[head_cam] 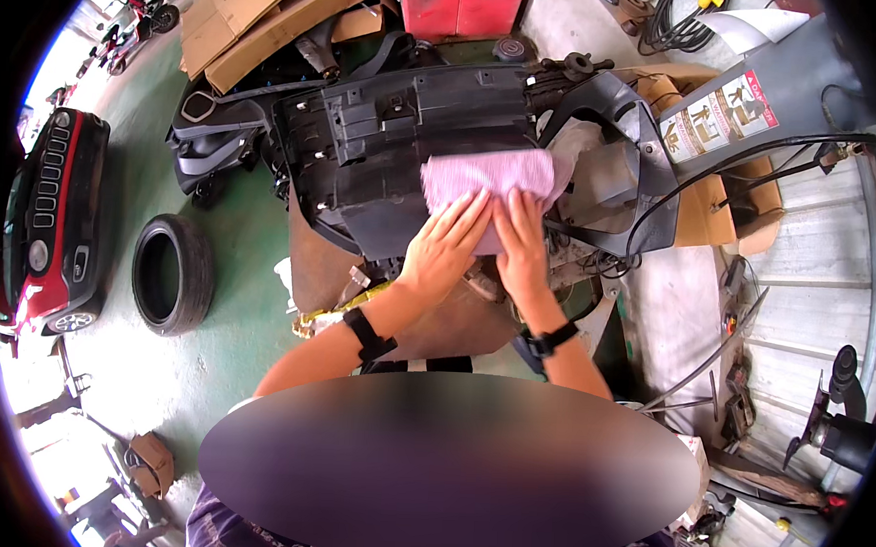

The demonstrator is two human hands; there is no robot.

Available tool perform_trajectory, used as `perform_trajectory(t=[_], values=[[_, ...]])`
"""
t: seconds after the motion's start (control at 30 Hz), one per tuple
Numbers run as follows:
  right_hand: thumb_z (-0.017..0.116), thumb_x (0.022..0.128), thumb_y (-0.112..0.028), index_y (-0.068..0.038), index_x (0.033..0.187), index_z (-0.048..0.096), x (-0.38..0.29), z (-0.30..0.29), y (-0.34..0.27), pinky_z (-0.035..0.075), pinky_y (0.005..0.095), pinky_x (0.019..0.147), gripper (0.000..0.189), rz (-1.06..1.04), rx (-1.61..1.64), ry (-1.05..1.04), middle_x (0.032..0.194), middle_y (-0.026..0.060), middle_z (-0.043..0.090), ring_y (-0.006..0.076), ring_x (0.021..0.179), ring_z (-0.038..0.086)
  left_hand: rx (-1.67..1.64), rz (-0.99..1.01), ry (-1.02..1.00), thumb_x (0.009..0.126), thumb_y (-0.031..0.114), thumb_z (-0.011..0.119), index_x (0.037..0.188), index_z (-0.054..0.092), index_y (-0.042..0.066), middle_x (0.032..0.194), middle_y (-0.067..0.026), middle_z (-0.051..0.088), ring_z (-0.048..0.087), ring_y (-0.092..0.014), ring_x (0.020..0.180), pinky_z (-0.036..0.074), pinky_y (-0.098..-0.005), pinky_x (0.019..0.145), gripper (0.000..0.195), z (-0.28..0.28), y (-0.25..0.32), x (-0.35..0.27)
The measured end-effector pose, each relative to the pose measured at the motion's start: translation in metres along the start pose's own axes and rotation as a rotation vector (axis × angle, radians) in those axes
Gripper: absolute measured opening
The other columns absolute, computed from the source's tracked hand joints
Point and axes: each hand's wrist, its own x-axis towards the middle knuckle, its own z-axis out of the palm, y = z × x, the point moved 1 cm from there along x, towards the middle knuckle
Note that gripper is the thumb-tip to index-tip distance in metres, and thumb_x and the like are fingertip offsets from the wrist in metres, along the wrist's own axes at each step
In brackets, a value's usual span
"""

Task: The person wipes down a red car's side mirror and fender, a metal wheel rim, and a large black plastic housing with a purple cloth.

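A folded pink cloth (490, 174) lies against a large black plastic vehicle panel (384, 154) in front of me. My left hand (443, 244) holds the near side of the cloth, its fingers stretched over the fabric. Close beside it, my right hand (520, 240) has the cloth too, with fingers pointing away from me. The fingertips of both hands almost meet. What lies under my palms is hidden. Moulded ribs and clips show along the panel's far and left parts. A brown board (436, 325) shows below my wrists.
Flattened cardboard (251, 16) is heaped at the back left, before a red cabinet (460, 10). A loose tyre (172, 275) stands on the green floor, near a red-and-black car (55, 220). To the right are a grey machine housing (776, 90) with warning labels and a black cable (714, 164).
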Motion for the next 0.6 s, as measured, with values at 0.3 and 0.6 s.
perform_trajectory(t=[0.3, 0.6], values=[[0.068, 0.069, 0.002, -0.004, 0.130, 0.054, -0.098, 0.078, 0.010, 0.034, 0.0550, 0.109, 0.064, 0.136, 0.171, -0.118, 0.136, 0.0167, 0.046, 0.0460, 0.129, 0.040, -0.011, -0.126, -0.220, 0.079, 0.030, 0.065, 0.142, 0.045, 0.009, 0.133, -0.0066, 0.053, 0.052, -0.024, 0.117, 0.039, -0.0414, 0.101, 0.070, 0.114, -0.006, -0.090], [0.057, 0.069, 0.005, -0.002, 0.128, 0.055, -0.012, 0.017, 0.024, 0.029, 0.0576, 0.111, 0.059, -0.014, 0.210, -0.015, 0.133, 0.0191, 0.046, 0.0452, 0.129, 0.038, -0.065, -0.180, 0.043, 0.074, 0.020, 0.068, 0.139, 0.046, 0.006, 0.132, -0.0153, 0.051, 0.049, -0.034, 0.118, 0.038, -0.0467, 0.101, 0.071, 0.071, 0.012, -0.020]])
